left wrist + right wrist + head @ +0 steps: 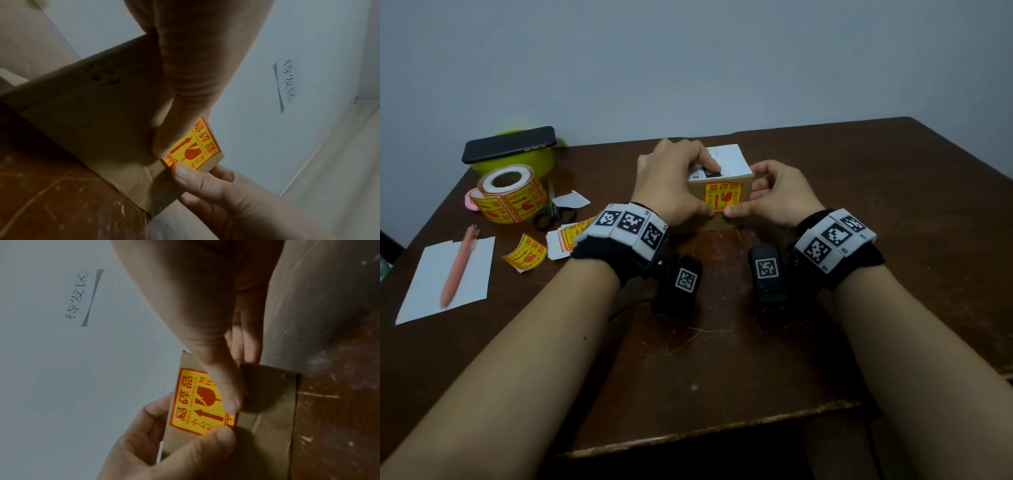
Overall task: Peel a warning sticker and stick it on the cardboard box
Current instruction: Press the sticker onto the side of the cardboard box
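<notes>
Both thumbs pressing warning sticker point(723, 197) onto cardboard box point(722, 219); left hand point(671, 185) and right hand point(779, 195) clasping box. Next: smooth edges.

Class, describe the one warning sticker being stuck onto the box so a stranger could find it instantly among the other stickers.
Start at the brown table and find the small cardboard box near its middle, between the left hand and right hand. The warning sticker is on the box's near face. Unlike the loose stickers and sticker roll at the left, both thumbs press it.
</notes>
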